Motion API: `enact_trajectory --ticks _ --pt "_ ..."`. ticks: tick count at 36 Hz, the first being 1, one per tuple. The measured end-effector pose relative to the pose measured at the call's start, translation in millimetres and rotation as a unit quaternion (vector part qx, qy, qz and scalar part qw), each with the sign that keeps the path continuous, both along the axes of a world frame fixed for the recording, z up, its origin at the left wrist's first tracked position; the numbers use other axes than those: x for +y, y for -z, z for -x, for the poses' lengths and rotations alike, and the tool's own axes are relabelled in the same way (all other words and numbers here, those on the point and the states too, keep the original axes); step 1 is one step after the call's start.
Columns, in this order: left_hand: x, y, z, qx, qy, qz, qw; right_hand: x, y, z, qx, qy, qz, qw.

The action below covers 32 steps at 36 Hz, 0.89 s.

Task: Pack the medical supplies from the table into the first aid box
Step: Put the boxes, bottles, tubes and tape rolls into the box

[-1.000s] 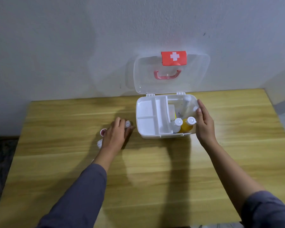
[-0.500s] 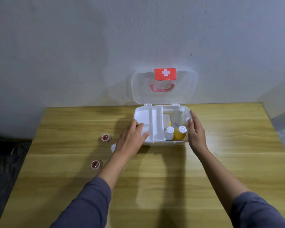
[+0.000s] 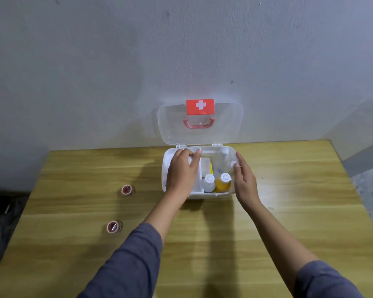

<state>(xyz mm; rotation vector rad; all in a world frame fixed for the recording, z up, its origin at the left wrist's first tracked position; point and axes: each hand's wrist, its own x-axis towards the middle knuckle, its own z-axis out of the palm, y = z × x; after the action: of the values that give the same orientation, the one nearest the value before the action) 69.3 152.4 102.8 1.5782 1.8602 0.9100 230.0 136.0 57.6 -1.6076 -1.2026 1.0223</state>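
— On the wooden table (image 3: 289, 211) against the grey wall, the first aid box (image 3: 222, 195) stands open, lid (image 3: 224, 130) propped upright, as a person packs it. Which step is this?

— A drop-off, I'd say. The left hand (image 3: 182, 171) reaches over the white tray (image 3: 197, 188) in the box's left half, fingers curled; something small and white shows at its fingertips, but I cannot tell whether it still grips it. The right hand (image 3: 244, 183) lies open and flat against the box's right wall, steadying it.

— What's packed already?

— A white bottle (image 3: 209, 182) and an orange bottle (image 3: 223, 181) stand upright at the front right, more behind them.

— And left out?

— Two tape rolls, one (image 3: 127, 190) near the box, one (image 3: 114, 226) nearer the table's front edge. The next move likely calls for the left hand to let go, lift clear of the tray and reach left.
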Motion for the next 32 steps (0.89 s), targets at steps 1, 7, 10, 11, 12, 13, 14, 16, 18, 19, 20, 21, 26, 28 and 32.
enact_trajectory --ticks 1,7,10,11,12,13,14,16,18,19,20,21,26,28,32 --pt "7 0 -7 -0.026 -0.023 0.004 0.999 0 0 0 0.000 -0.001 -0.001 1.000" --pt "28 11 -21 -0.079 -0.071 0.030 0.994 0 0 0 0.012 -0.004 -0.007 1.000" --pt "16 20 -15 -0.033 -0.011 0.036 0.999 1 0 -1 0.012 -0.004 -0.006 1.000" --pt "10 22 -12 -0.006 0.015 0.039 0.999 1 0 -1 0.013 -0.004 -0.005 1.000" --pt "3 24 -10 0.021 0.037 0.042 0.998 0 0 -1 0.015 -0.004 -0.004 1.000" --pt "-3 27 -8 0.044 0.055 0.040 0.997 0 0 -1 0.016 -0.003 -0.002 1.000" --pt "-8 30 -5 0.061 0.069 0.037 0.995 1 0 -1 0.015 -0.004 -0.002 1.000" --pt "-16 35 -2 0.092 0.089 0.030 0.991 1 0 -1 0.010 -0.005 -0.003 1.000" --pt "-18 38 -1 0.129 0.105 0.013 0.986 1 0 -2 0.005 -0.008 -0.002 1.000" --pt "-18 39 -1 0.145 0.112 0.001 0.983 1 0 -2 0.003 -0.009 -0.001 1.000" --pt "-17 40 -2 0.155 0.116 -0.007 0.981 1 -1 -2 0.002 -0.011 -0.001 1.000" --pt "-17 40 -3 0.158 0.118 -0.013 0.980 1 -1 -2 0.001 -0.012 -0.002 1.000" --pt "-22 39 3 0.106 0.088 -0.073 0.988 1 -1 -2 -0.002 -0.015 0.001 1.000" --pt "-29 37 15 0.110 0.061 -0.112 0.986 1 -2 -2 -0.001 -0.014 0.001 1.000" --pt "-55 46 52 0.107 -0.045 -0.141 0.983 0 -2 0 -0.003 -0.010 -0.003 1.000"
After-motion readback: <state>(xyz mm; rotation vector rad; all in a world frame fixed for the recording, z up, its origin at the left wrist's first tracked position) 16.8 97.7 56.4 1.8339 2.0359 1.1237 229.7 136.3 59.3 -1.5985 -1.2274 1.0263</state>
